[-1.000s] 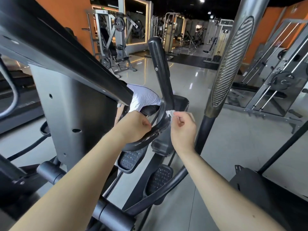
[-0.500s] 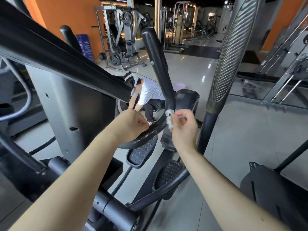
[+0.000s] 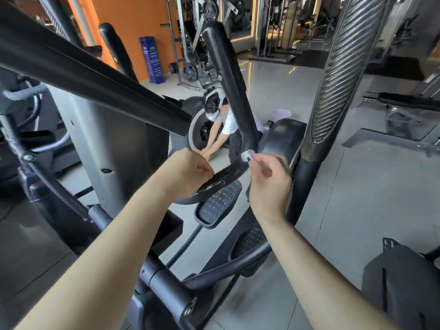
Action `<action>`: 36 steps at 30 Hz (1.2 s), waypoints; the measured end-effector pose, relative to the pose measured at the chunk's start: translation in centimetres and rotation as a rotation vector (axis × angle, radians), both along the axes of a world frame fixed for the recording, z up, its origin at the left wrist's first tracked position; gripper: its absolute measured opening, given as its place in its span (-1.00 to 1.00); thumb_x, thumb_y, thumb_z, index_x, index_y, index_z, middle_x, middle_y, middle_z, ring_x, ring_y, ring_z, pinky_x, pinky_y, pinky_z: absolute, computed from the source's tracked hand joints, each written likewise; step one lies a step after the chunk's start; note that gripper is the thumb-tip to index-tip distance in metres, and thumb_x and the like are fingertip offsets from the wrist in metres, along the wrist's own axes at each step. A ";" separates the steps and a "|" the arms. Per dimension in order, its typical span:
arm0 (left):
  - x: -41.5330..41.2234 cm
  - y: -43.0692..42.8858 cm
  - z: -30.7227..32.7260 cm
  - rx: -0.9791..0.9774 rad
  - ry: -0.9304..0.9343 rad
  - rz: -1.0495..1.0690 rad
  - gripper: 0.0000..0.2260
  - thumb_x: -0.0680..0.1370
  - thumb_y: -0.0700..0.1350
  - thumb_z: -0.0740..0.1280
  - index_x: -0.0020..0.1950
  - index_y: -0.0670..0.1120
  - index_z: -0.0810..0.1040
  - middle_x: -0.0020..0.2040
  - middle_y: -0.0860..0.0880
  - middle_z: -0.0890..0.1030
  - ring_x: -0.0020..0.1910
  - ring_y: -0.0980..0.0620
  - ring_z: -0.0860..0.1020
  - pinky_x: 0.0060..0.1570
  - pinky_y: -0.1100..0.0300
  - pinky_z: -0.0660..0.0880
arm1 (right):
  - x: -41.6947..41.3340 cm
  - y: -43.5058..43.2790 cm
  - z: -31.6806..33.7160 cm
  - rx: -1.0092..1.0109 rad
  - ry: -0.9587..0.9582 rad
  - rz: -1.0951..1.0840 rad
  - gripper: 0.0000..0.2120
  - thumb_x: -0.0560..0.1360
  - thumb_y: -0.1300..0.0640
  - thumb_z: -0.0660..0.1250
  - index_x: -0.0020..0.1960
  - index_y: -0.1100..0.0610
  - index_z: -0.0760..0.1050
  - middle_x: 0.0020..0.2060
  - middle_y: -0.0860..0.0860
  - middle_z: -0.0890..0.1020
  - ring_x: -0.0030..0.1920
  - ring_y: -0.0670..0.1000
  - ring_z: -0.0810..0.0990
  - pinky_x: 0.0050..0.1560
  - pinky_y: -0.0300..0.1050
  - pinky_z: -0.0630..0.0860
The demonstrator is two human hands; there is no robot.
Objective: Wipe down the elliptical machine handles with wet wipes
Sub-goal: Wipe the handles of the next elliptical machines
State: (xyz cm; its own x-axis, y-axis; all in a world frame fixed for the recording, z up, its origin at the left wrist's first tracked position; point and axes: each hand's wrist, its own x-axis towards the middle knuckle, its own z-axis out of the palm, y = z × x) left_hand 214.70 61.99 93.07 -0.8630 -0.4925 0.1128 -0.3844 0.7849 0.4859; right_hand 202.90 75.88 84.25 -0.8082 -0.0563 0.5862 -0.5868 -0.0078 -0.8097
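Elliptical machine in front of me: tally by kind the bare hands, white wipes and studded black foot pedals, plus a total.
Small crumpled white wet wipe: 1
Bare hands: 2, left hand gripping the curved black handle, right hand pinching the wipe
Black studded foot pedals: 2, upper pedal, lower pedal
Total: 5

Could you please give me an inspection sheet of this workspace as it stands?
Surface: glossy grey floor, no spills seen.
Job's things: black handle, pale scuffs along its lower curve; small crumpled wet wipe against its bend.
Clutter: lilac bucket on the floor behind.
Grippers: left hand grips the handle's lower curve; right hand pinches the wet wipe.
Cables: thin black line below the pedal, cable or rod unclear.
Surroundings: another person crouching beyond the machine; weight machines; orange wall.
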 end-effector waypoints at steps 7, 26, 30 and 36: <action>0.4 0.5 0.0 0.008 0.007 0.048 -0.87 0.55 -0.14 0.41 -0.11 -0.05 0.76 -0.21 0.07 0.72 -0.22 0.11 0.65 -0.20 0.28 0.55 | -0.1 -0.5 -1.4 -0.019 0.025 0.046 -0.91 0.58 0.29 0.41 -0.05 0.19 0.69 -0.07 -0.06 0.60 -0.12 0.09 0.67 -0.14 0.15 0.64; 6.2 -0.9 0.2 0.210 0.090 -0.676 -0.94 0.59 -0.01 0.46 -0.04 0.05 0.71 -0.26 0.39 0.59 -0.33 0.42 0.51 -0.30 0.51 0.35 | 12.7 2.3 1.6 -0.127 -0.544 0.276 -0.91 0.56 0.36 0.42 0.03 0.23 0.64 -0.16 0.19 0.72 -0.27 0.06 0.61 -0.15 -0.04 0.59; 6.9 -1.2 -1.0 0.256 0.111 -0.663 -0.97 0.54 0.00 0.50 -0.03 0.11 0.69 -0.09 0.25 0.64 -0.19 0.37 0.52 -0.19 0.48 0.35 | 13.3 2.0 1.5 -0.164 -0.583 0.314 -0.76 0.57 0.42 0.37 0.19 0.22 0.59 -0.12 0.11 0.72 -0.22 0.04 0.64 -0.14 -0.11 0.57; 7.5 -1.5 -1.5 0.243 0.166 -0.587 -0.93 0.56 -0.06 0.48 -0.11 0.10 0.68 -0.15 0.14 0.61 -0.34 0.29 0.47 -0.30 0.43 0.36 | 14.3 1.5 1.3 -0.204 -0.649 0.544 -0.69 0.52 0.21 0.39 0.24 0.25 0.64 0.12 0.26 0.70 0.06 0.12 0.68 0.15 0.05 0.60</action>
